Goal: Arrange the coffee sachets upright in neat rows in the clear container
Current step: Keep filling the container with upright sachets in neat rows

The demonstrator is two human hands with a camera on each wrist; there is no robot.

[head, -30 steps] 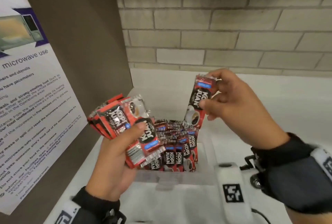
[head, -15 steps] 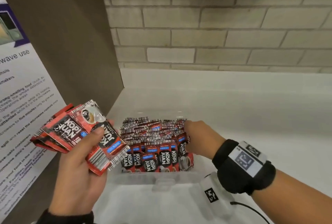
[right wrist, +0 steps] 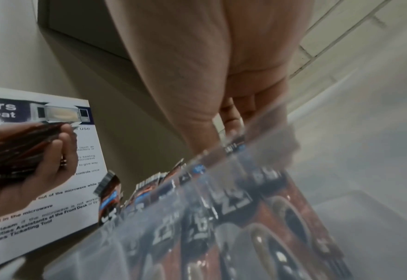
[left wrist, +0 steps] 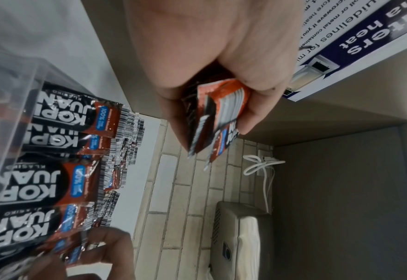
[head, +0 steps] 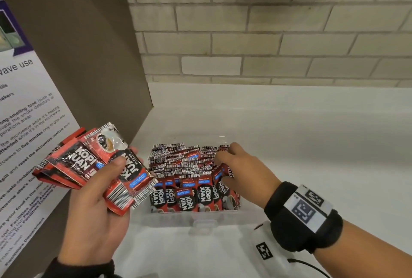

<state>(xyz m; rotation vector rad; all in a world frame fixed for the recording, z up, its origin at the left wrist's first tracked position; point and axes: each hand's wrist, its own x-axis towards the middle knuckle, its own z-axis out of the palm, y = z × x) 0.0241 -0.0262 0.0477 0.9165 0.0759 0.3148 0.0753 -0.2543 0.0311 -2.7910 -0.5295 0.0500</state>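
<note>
In the lower middle of the head view I see the clear container [head: 201,218] on the white bench [head: 312,143], packed with coffee sachets [head: 185,177] standing upright in rows, barcode edges up. My right hand [head: 242,171] reaches into its right end, fingers [head: 225,157] resting among the sachet tops; I cannot tell whether they pinch one. At lower left my left hand [head: 98,217] grips a fanned bundle of sachets [head: 93,166], thumb across the front. A microwave notice [head: 24,143] fills the left edge.
</note>
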